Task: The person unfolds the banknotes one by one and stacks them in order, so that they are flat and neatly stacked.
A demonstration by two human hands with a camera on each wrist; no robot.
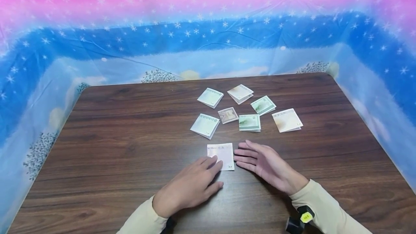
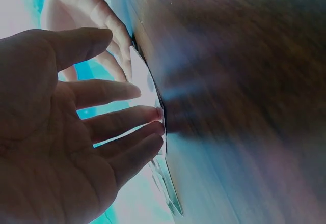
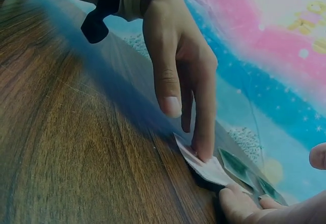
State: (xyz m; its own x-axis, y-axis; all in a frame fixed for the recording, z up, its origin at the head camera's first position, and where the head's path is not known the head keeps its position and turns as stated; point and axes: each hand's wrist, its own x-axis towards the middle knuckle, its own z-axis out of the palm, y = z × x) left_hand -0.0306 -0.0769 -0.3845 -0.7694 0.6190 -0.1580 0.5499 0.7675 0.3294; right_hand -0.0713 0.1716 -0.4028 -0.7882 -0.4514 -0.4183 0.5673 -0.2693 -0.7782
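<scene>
A pale pinkish folded banknote (image 1: 226,154) lies on the table between the two hands. My left hand (image 1: 191,183) comes from the lower left and rests its fingertips on the note's left part, the thumb stretched out apart from it. Beside the right edge of the note is my right hand (image 1: 268,165), palm turned inward, fingers extended, fingertips right at the edge. In the right wrist view the left fingers press on the note (image 3: 211,170), which bows up a little, while right-hand fingers (image 3: 242,206) touch its near end.
Beyond the hands lie several folded notes: pale green ones (image 1: 211,97), darker green ones (image 1: 249,122), cream ones (image 1: 287,120) and a small brown one (image 1: 228,115). The dark wooden table (image 1: 130,147) is bordered by a pink and blue patterned cloth (image 1: 208,35).
</scene>
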